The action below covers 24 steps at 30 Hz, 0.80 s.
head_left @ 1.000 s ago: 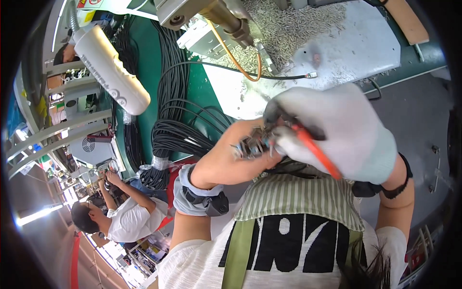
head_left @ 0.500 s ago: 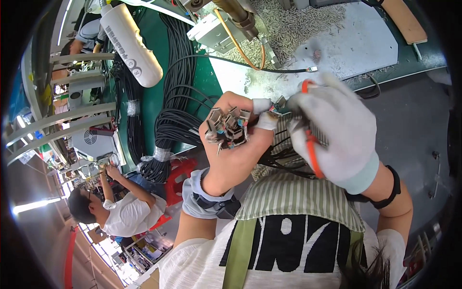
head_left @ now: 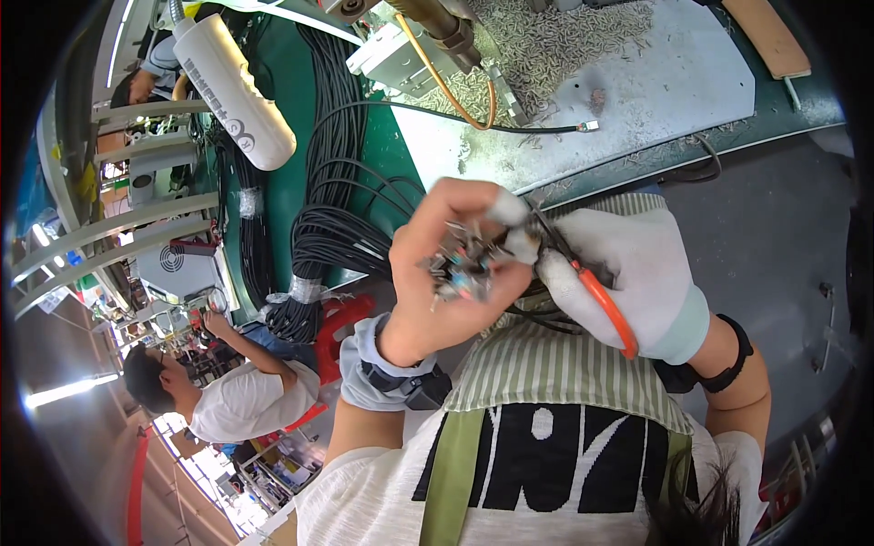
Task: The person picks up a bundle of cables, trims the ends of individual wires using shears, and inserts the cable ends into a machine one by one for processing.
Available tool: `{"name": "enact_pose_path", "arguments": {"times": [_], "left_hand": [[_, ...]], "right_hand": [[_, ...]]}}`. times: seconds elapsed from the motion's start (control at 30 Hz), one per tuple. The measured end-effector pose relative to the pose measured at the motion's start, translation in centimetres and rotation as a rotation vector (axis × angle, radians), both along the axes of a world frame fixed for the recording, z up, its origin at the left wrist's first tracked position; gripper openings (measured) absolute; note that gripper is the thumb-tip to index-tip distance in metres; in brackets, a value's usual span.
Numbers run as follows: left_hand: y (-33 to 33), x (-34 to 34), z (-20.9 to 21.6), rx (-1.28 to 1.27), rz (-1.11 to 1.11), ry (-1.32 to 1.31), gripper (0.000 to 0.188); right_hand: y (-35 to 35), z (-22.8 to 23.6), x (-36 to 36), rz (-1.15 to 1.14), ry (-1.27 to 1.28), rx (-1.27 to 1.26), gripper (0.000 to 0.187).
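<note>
Small silvery metal connectors [head_left: 462, 266], blurred, are held clustered within the curl of the largely bare left hand [head_left: 455, 320], clamped around them. Orange-handled metal pliers [head_left: 604, 305] are gripped in the white-gloved right hand [head_left: 651, 273], their nose near the left fingertips [head_left: 510, 209]; contact there cannot be told.

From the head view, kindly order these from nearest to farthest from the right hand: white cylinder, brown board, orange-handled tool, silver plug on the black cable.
From the right hand:
1. Orange-handled tool: held in it.
2. Silver plug: ahead, slightly left.
3. Brown board: ahead, to the right.
4. White cylinder: ahead, far left.
</note>
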<state>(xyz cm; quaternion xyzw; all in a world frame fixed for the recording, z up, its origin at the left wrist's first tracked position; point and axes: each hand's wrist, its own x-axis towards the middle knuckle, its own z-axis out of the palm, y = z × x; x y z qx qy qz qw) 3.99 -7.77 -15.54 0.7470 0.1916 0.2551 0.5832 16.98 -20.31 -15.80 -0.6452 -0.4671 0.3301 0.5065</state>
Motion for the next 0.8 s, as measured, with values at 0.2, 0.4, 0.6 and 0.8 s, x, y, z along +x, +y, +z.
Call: {"name": "enact_pose_path", "arguments": {"times": [0.2,0.4,0.6,0.8], "left_hand": [[-0.5,0.3,0.2,0.034,0.166,0.179,0.023],[0.3,0.6,0.4,-0.142,0.113,0.328,0.021],[3.7,1.3,-1.0,-0.396,0.169,0.352,0.009],[7.1,4.1,-2.2,-0.801,0.011,0.169,0.005]], "right_hand": [[0.5,-0.8,-0.2,-0.059,-0.170,-0.004,0.009],[0.2,-1.7,-0.5,-0.068,-0.246,0.023,0.006],[0.8,-1.7,1.8,-0.236,-0.189,0.004,0.010],[5.4,0.4,6.0,-0.117,0.008,-0.214,0.020]]}}
